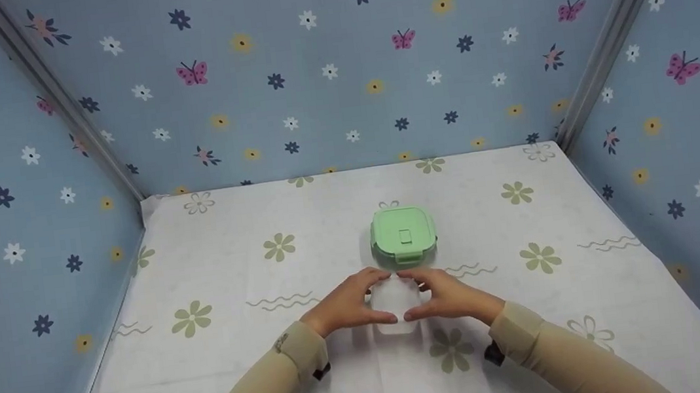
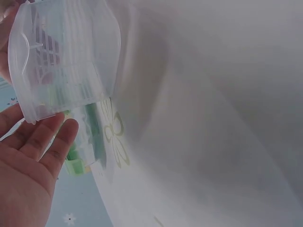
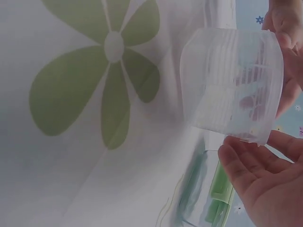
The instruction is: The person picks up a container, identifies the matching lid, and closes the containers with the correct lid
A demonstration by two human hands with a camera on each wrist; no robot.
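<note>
A translucent plastic box with rounded corners sits between both hands near the middle of the table in the head view. My left hand holds its left side, fingers at the far edge and thumb at the near edge. From the right, my right hand holds it the same way. In the left wrist view, slots show through the wall of the box, and fingertips touch its rim. Similar fingertip contact on the box appears in the right wrist view. Beyond the hands stands a clear food container with a green lid.
A white cloth with green flowers and wavy lines covers the table. Blue panels printed with flowers and butterflies rise at the back and both sides, with grey posts at the corners.
</note>
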